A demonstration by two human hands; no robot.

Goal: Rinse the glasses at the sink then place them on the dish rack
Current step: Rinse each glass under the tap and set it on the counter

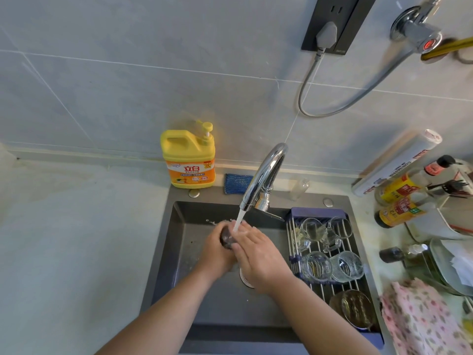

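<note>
A dark-looking glass [227,238] sits between both hands under the running water from the chrome tap [263,178]. My left hand [216,252] wraps around the glass from the left. My right hand [258,254] lies against its right side with fingers spread over it. The dark sink [179,234] is below. A dish rack [330,288] spans the sink's right side and carries two clear handled cups [322,230], two clear tumblers [332,266] and a dark glass bowl [354,308].
A yellow detergent bottle [189,156] and a blue sponge [238,183] stand behind the sink. Sauce bottles [399,201], a foil roll [396,162], plates and a pink floral cloth [422,319] crowd the right counter. A cable hangs from a wall socket [332,24].
</note>
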